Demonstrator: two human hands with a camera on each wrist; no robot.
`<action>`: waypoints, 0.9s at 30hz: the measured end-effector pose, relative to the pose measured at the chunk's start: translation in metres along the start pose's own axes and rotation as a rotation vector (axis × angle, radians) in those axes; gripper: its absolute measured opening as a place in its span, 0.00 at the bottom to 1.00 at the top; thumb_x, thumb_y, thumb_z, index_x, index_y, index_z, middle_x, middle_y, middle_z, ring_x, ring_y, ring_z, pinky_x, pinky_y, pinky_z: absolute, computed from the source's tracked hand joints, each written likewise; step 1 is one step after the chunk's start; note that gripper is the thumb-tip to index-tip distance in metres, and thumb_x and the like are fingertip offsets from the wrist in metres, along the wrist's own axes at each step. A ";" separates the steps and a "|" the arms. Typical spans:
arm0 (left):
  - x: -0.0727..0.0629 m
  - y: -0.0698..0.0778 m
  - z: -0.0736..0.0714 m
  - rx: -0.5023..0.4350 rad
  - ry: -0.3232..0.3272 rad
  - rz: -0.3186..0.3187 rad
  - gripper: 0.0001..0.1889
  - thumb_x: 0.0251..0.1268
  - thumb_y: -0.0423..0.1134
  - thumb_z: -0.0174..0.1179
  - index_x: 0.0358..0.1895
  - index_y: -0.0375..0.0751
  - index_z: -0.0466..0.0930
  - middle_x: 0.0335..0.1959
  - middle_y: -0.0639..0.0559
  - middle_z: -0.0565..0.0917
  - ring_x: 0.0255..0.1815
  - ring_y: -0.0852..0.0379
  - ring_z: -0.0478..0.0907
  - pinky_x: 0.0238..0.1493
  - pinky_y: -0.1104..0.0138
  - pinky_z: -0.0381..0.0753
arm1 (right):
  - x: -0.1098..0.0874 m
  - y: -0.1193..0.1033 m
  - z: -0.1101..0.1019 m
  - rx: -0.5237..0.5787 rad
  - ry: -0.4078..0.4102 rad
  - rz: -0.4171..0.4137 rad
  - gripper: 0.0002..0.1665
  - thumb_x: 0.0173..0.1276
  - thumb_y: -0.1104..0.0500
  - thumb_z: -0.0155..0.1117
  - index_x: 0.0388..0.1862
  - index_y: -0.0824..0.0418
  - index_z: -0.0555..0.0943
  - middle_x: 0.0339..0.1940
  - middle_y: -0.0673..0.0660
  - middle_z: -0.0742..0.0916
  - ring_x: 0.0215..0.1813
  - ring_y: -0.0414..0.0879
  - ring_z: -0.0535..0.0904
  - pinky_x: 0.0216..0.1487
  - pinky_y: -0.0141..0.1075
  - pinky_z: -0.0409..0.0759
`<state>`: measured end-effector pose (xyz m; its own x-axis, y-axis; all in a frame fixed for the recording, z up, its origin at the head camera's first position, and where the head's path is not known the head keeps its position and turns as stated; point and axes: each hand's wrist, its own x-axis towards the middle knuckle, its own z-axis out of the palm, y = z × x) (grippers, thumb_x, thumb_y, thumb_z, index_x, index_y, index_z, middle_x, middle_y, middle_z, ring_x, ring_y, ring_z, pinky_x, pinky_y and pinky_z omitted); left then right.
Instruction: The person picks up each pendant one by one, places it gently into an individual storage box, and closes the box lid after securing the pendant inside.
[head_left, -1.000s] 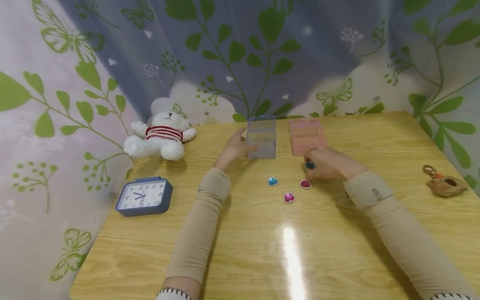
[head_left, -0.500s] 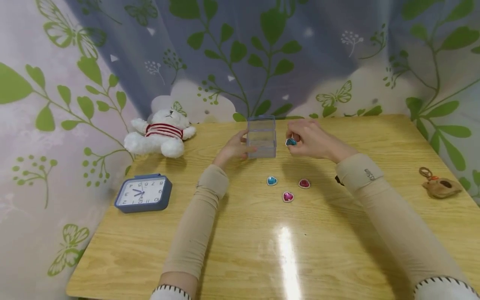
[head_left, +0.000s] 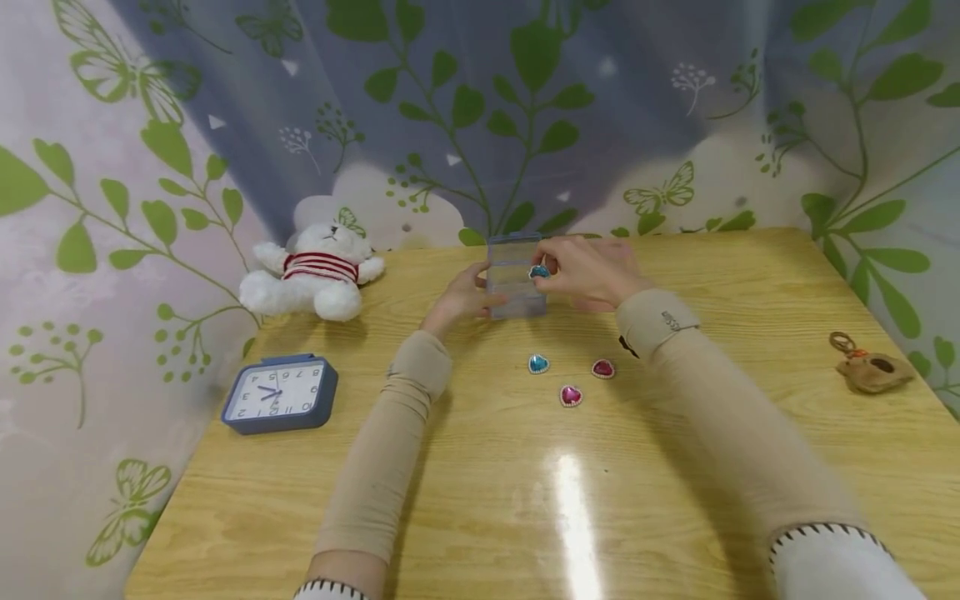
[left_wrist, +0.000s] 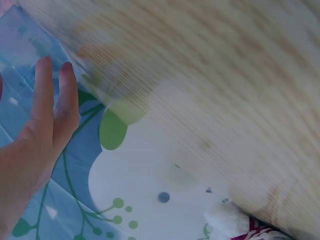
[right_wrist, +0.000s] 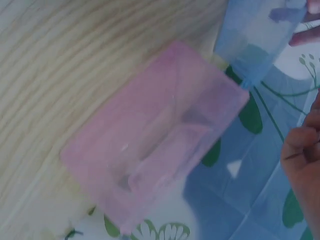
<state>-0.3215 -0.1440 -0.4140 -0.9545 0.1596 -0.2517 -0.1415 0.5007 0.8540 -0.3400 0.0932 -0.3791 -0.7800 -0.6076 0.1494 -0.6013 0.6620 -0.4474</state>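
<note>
"Head view: blue gem [head_left: 538, 272] up off the wood, pinched between thumb and fingers of the right hand [head_left: 585, 271], at the right part of the clear box [head_left: 517, 308]. Touching the box or just above it? Cannot be told."

"And the left hand [head_left: 459, 296]?"

"Against the box's left side, fingers fairly straight, thumb at the near end. Left wrist view shows two fingers extended."

"How would the gem handle?"

"By judgement: light, hard, rigid. Smooth face probably slippery; the pale rim should give better purchase. Fingertips on opposite edges suit it. The box looks like thin, stiff plastic, likely to skid or crack if knocked; best steadied low on its side walls."

"Obstacles?"

"The box's walls and dividers, close to the right fingers. The right hand also hides part of the pink box [right_wrist: 115, 120], which lies just beside the clear one."

"What else on the surface [head_left: 480, 517]?"

"Blue heart [head_left: 538, 363], dark red heart [head_left: 603, 368] and pink heart [head_left: 571, 396], near one another on the person's side of the boxes. Blue clock [head_left: 281, 393] and white bear [head_left: 318, 271] off to the left; brown trinket [head_left: 875, 372] with a ring far right. All three well apart from the hands."
</note>
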 end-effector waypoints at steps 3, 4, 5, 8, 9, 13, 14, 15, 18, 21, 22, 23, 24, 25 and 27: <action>0.000 0.001 0.001 -0.008 -0.003 -0.002 0.46 0.71 0.34 0.69 0.86 0.43 0.51 0.75 0.31 0.70 0.59 0.36 0.84 0.65 0.51 0.86 | 0.005 -0.003 0.007 0.031 -0.028 0.026 0.18 0.70 0.52 0.65 0.56 0.58 0.83 0.40 0.55 0.87 0.39 0.48 0.80 0.43 0.41 0.79; 0.000 0.001 0.001 -0.009 -0.004 -0.004 0.46 0.71 0.34 0.69 0.86 0.43 0.51 0.75 0.31 0.70 0.59 0.36 0.83 0.65 0.51 0.86 | 0.007 -0.003 0.009 0.041 -0.032 0.032 0.18 0.70 0.52 0.65 0.55 0.58 0.83 0.39 0.54 0.87 0.38 0.47 0.81 0.42 0.40 0.79; 0.000 0.001 0.001 -0.007 -0.005 -0.005 0.46 0.71 0.34 0.69 0.86 0.43 0.51 0.75 0.31 0.70 0.59 0.35 0.83 0.65 0.51 0.86 | 0.008 -0.004 0.012 0.053 -0.032 0.035 0.18 0.69 0.53 0.66 0.55 0.57 0.83 0.40 0.54 0.87 0.38 0.46 0.81 0.41 0.39 0.79; 0.000 0.002 0.001 0.000 -0.010 -0.012 0.46 0.72 0.34 0.68 0.86 0.43 0.51 0.76 0.32 0.69 0.60 0.34 0.84 0.65 0.51 0.86 | 0.012 -0.004 0.019 0.088 -0.008 0.042 0.16 0.68 0.54 0.65 0.52 0.56 0.83 0.40 0.53 0.88 0.36 0.46 0.80 0.40 0.38 0.80; 0.000 0.002 0.000 -0.002 -0.010 -0.015 0.45 0.72 0.34 0.68 0.86 0.43 0.51 0.76 0.32 0.69 0.60 0.34 0.84 0.66 0.50 0.86 | 0.014 -0.004 0.021 0.091 0.003 0.039 0.15 0.67 0.54 0.65 0.51 0.56 0.83 0.39 0.53 0.88 0.36 0.46 0.80 0.40 0.38 0.80; 0.000 0.003 -0.001 -0.005 -0.013 -0.025 0.45 0.72 0.34 0.67 0.86 0.44 0.51 0.77 0.32 0.68 0.60 0.34 0.84 0.65 0.50 0.86 | 0.019 -0.004 0.027 0.103 0.025 0.024 0.13 0.67 0.53 0.66 0.49 0.54 0.84 0.38 0.52 0.86 0.36 0.46 0.78 0.41 0.38 0.78; 0.000 0.003 -0.001 -0.003 -0.015 -0.026 0.45 0.73 0.34 0.67 0.86 0.44 0.50 0.77 0.32 0.68 0.60 0.34 0.84 0.66 0.50 0.86 | 0.020 -0.005 0.028 0.101 0.025 0.019 0.12 0.67 0.53 0.66 0.48 0.54 0.84 0.37 0.52 0.86 0.36 0.46 0.78 0.40 0.38 0.77; 0.000 0.004 -0.001 -0.005 -0.017 -0.029 0.45 0.73 0.34 0.67 0.86 0.44 0.50 0.78 0.33 0.68 0.60 0.34 0.84 0.66 0.50 0.86 | 0.022 -0.005 0.029 0.096 0.025 0.017 0.11 0.67 0.53 0.66 0.46 0.54 0.84 0.36 0.52 0.85 0.35 0.45 0.78 0.40 0.38 0.77; -0.001 0.004 -0.002 -0.005 -0.013 -0.037 0.45 0.72 0.34 0.68 0.86 0.44 0.51 0.78 0.33 0.67 0.61 0.34 0.84 0.66 0.50 0.85 | 0.026 -0.007 0.031 0.083 0.011 0.017 0.10 0.70 0.53 0.67 0.46 0.54 0.85 0.36 0.53 0.85 0.35 0.46 0.77 0.39 0.39 0.76; -0.001 0.003 -0.003 -0.008 -0.005 -0.045 0.46 0.72 0.34 0.68 0.86 0.43 0.51 0.78 0.34 0.67 0.62 0.35 0.83 0.66 0.50 0.85 | 0.032 -0.010 0.035 0.033 -0.008 0.022 0.13 0.72 0.51 0.67 0.50 0.56 0.87 0.39 0.54 0.87 0.38 0.47 0.79 0.42 0.40 0.79; -0.001 0.003 -0.003 -0.009 -0.002 -0.046 0.46 0.71 0.34 0.68 0.86 0.43 0.51 0.78 0.34 0.67 0.62 0.34 0.83 0.67 0.50 0.85 | 0.034 -0.011 0.036 0.010 -0.016 0.026 0.15 0.73 0.50 0.67 0.52 0.56 0.87 0.41 0.54 0.88 0.39 0.47 0.81 0.43 0.40 0.80; -0.002 0.003 -0.003 -0.007 -0.001 -0.046 0.46 0.71 0.34 0.68 0.85 0.43 0.50 0.78 0.34 0.67 0.63 0.35 0.83 0.67 0.50 0.85 | 0.036 -0.011 0.037 -0.021 -0.021 0.031 0.17 0.74 0.48 0.68 0.54 0.56 0.87 0.42 0.54 0.89 0.40 0.47 0.82 0.44 0.41 0.82; -0.002 0.003 -0.003 -0.006 -0.001 -0.044 0.46 0.71 0.34 0.69 0.85 0.43 0.50 0.78 0.33 0.67 0.63 0.35 0.83 0.67 0.50 0.85 | 0.038 -0.012 0.038 -0.043 -0.026 0.034 0.19 0.74 0.48 0.68 0.56 0.57 0.87 0.43 0.55 0.90 0.42 0.48 0.84 0.46 0.42 0.83; -0.001 0.002 -0.003 -0.008 -0.002 -0.038 0.46 0.71 0.33 0.68 0.85 0.42 0.50 0.78 0.33 0.67 0.63 0.34 0.82 0.67 0.50 0.85 | 0.039 -0.012 0.039 -0.061 -0.031 0.036 0.20 0.75 0.48 0.68 0.57 0.57 0.87 0.44 0.55 0.90 0.43 0.49 0.85 0.47 0.43 0.85; -0.001 0.003 -0.004 -0.009 -0.001 -0.028 0.47 0.71 0.32 0.69 0.86 0.43 0.50 0.77 0.32 0.68 0.62 0.34 0.83 0.66 0.49 0.85 | 0.042 -0.013 0.040 -0.086 -0.046 0.041 0.22 0.75 0.47 0.68 0.59 0.59 0.87 0.46 0.56 0.91 0.46 0.50 0.87 0.49 0.44 0.86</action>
<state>-0.3215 -0.1460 -0.4098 -0.9497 0.1467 -0.2766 -0.1709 0.4976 0.8504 -0.3580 0.0421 -0.4021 -0.7969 -0.5972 0.0911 -0.5830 0.7207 -0.3752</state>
